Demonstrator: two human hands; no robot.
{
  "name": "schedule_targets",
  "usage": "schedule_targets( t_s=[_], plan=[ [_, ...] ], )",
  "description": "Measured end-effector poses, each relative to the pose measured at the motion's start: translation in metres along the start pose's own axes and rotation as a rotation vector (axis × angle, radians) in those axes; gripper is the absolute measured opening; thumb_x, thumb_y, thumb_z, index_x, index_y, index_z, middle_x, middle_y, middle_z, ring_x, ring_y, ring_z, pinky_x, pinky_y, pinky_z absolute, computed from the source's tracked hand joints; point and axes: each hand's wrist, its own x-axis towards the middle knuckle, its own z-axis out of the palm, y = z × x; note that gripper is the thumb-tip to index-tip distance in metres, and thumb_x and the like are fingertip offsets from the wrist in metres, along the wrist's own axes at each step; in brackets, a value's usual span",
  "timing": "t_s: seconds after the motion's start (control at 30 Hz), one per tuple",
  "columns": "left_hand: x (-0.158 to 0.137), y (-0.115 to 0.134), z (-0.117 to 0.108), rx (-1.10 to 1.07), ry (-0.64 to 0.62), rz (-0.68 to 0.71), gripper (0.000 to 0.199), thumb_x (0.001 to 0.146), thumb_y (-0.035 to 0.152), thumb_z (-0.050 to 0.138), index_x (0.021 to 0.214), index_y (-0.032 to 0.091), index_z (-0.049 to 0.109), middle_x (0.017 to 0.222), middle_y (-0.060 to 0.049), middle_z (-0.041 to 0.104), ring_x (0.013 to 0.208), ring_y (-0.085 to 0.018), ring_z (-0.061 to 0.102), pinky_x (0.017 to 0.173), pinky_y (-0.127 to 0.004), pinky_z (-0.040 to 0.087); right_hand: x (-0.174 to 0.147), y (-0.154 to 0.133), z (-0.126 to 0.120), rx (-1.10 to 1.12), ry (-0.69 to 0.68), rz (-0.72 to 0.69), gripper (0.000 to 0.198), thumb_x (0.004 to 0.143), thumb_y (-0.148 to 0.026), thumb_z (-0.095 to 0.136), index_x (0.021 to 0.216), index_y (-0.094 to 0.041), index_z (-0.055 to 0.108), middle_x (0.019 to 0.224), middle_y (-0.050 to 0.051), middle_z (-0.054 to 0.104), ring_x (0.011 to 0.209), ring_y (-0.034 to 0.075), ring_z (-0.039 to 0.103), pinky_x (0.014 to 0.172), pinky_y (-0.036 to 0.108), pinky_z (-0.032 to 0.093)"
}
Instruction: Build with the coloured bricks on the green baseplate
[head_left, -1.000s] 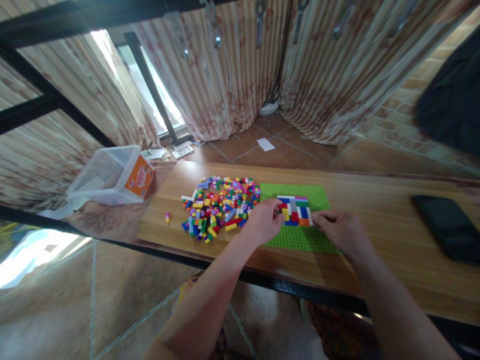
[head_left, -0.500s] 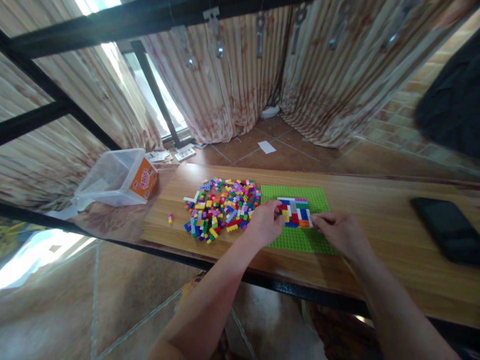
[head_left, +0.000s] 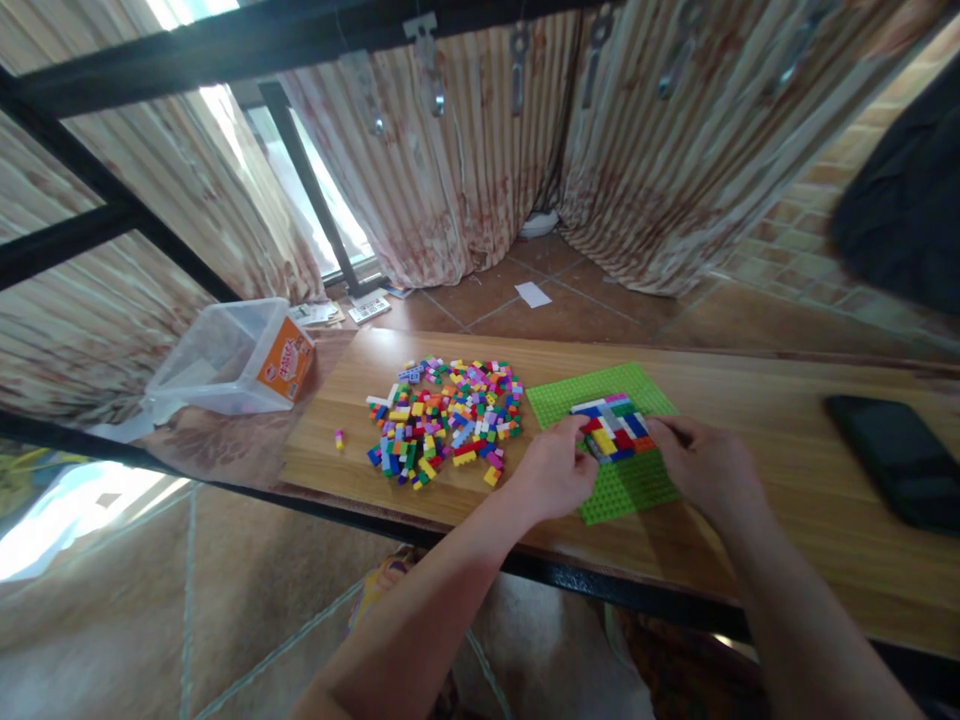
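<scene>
A flat, multicoloured panel of toy building bricks (head_left: 616, 428) sits on a green studded baseplate (head_left: 630, 490), which lies turned at an angle on the table. My left hand (head_left: 561, 464) pinches the panel's left edge, fingers bent. At the opposite edge, the thumb and fingers of my right hand (head_left: 697, 455) close on the panel's right side. Parts of both edges are hidden behind my fingers. To the left of the baseplate spreads a heap of loose toy bricks (head_left: 450, 410) in many colours.
A clear plastic bin (head_left: 217, 370) with an orange label stands beyond the table's left end. A small pink-and-yellow brick piece (head_left: 339, 440) lies apart near that end. At the right, a black phone-like device (head_left: 892, 460) rests on the wooden table (head_left: 780, 400).
The brick panel and baseplate have turned anticlockwise and slid a little to the right. Both hands moved right with them, and a yellow brick beside the heap is uncovered.
</scene>
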Motion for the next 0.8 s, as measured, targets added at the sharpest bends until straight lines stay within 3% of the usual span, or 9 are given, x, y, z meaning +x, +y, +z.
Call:
schedule_targets(
  t_s=[0.1, 0.2, 0.33, 0.47, 0.6, 0.8],
  plan=[
    [0.0, -0.002, -0.004, -0.048, -0.027, 0.01, 0.049, 0.08, 0.012, 0.054, 0.129, 0.014, 0.053, 0.107, -0.01, 0.07, 0.079, -0.016, 0.067, 0.076, -0.029, 0.055, 0.002, 0.001, -0.001, 0.026, -0.008, 0.016, 0.043, 0.083, -0.048, 0.047, 0.097, -0.019, 0.076, 0.079, 0.009, 0.074, 0.07, 0.023, 0.065, 0.063, 0.033, 0.044],
    [0.003, -0.009, -0.018, -0.058, -0.01, 0.035, 0.035, 0.084, 0.015, 0.052, 0.118, 0.014, 0.061, 0.099, -0.008, 0.073, 0.079, -0.016, 0.067, 0.077, -0.029, 0.055, 0.001, -0.001, -0.004, 0.016, -0.016, 0.029, 0.044, 0.083, -0.046, 0.047, 0.099, -0.018, 0.076, 0.084, 0.011, 0.074, 0.074, 0.024, 0.066, 0.066, 0.034, 0.045],
    [0.009, -0.024, -0.056, -0.05, 0.142, 0.054, 0.027, 0.087, 0.017, 0.051, 0.11, 0.012, 0.065, 0.097, -0.008, 0.074, 0.084, -0.017, 0.069, 0.078, -0.029, 0.055, -0.001, -0.004, -0.01, -0.024, 0.024, 0.069, 0.047, 0.082, -0.047, 0.046, 0.101, -0.015, 0.076, 0.085, 0.015, 0.074, 0.077, 0.028, 0.066, 0.067, 0.036, 0.044],
    [0.006, -0.041, -0.099, 0.112, 0.25, 0.037, 0.022, 0.084, 0.011, 0.053, 0.098, 0.013, 0.07, 0.097, -0.008, 0.075, 0.088, -0.017, 0.069, 0.082, -0.028, 0.053, -0.002, -0.005, -0.014, 0.029, 0.095, 0.137, 0.046, 0.078, -0.046, 0.05, 0.101, -0.016, 0.076, 0.085, 0.012, 0.074, 0.078, 0.028, 0.067, 0.071, 0.037, 0.046],
    [-0.008, -0.05, -0.128, 0.283, 0.21, -0.005, 0.024, 0.078, 0.007, 0.056, 0.093, 0.015, 0.073, 0.094, -0.004, 0.075, 0.088, -0.017, 0.069, 0.081, -0.026, 0.053, -0.004, -0.011, -0.012, 0.066, 0.131, 0.129, 0.045, 0.074, -0.045, 0.052, 0.098, -0.016, 0.077, 0.083, 0.011, 0.074, 0.072, 0.026, 0.066, 0.069, 0.036, 0.047],
    [-0.022, -0.046, -0.139, 0.448, 0.149, -0.042, 0.027, 0.075, 0.008, 0.057, 0.094, 0.018, 0.074, 0.091, -0.002, 0.074, 0.084, -0.017, 0.067, 0.085, -0.026, 0.051, -0.008, -0.02, -0.009, 0.086, 0.11, 0.118, 0.042, 0.074, -0.046, 0.053, 0.094, -0.017, 0.076, 0.074, 0.01, 0.072, 0.074, 0.027, 0.067, 0.066, 0.035, 0.047]
  ],
)
